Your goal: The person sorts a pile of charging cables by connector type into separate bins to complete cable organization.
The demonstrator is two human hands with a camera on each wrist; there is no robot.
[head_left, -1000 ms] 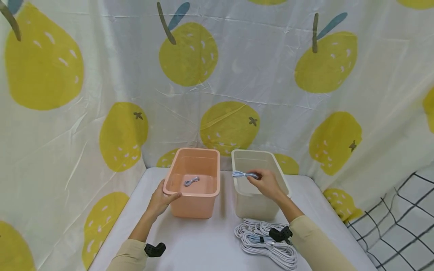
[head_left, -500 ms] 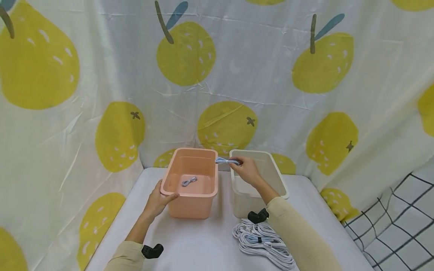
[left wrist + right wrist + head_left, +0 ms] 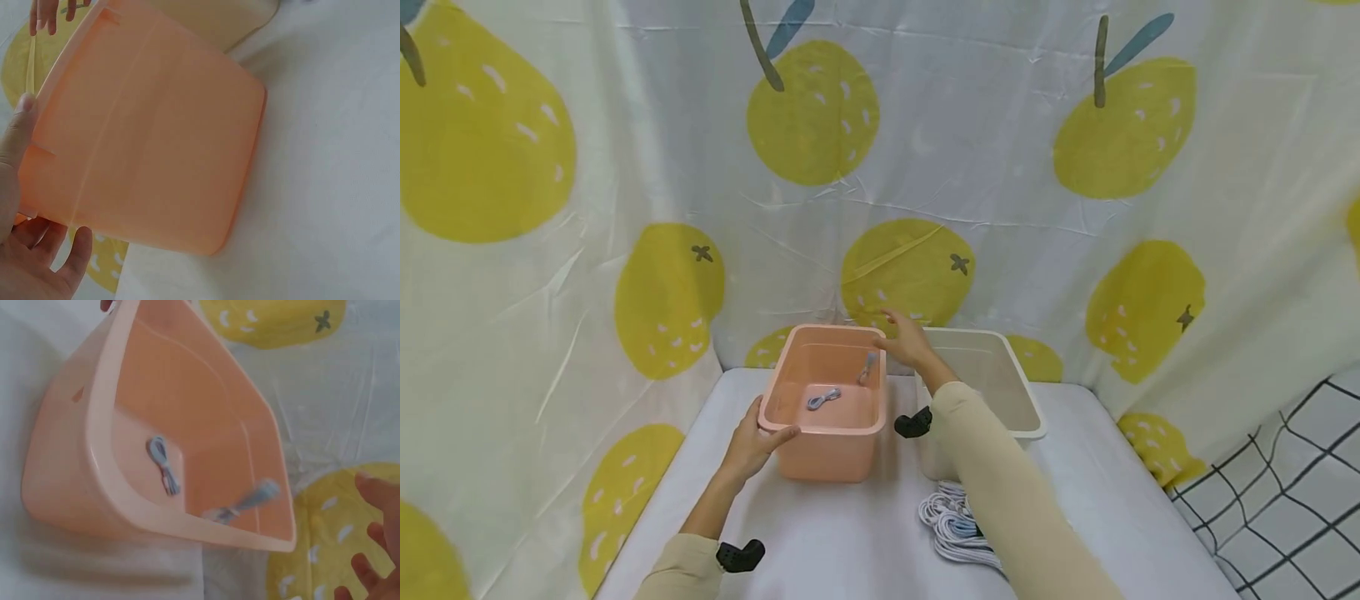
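My left hand (image 3: 754, 442) grips the near left corner of the pink bin (image 3: 797, 454), thumb on the rim, fingers against the wall (image 3: 150, 144). My right hand (image 3: 906, 340) hovers open above the pink bin's far right corner, holding nothing. A small bundled blue-white cable (image 3: 868, 364) falls inside the bin (image 3: 247, 503). Another small cable coil (image 3: 823, 399) lies on the bin floor (image 3: 162, 464). The white bin (image 3: 1022, 408) stands right of the pink one.
A pile of coiled white cables (image 3: 953, 525) lies on the white table (image 3: 842, 542) in front of the white bin, partly hidden by my right arm. A fruit-print curtain (image 3: 880, 167) walls in the back and sides. A dark grid (image 3: 1285, 492) shows at the right.
My right hand carried the cable bundle leftward from over the white bin to the pink bin and let it go. The left hand has kept its hold on the pink bin.
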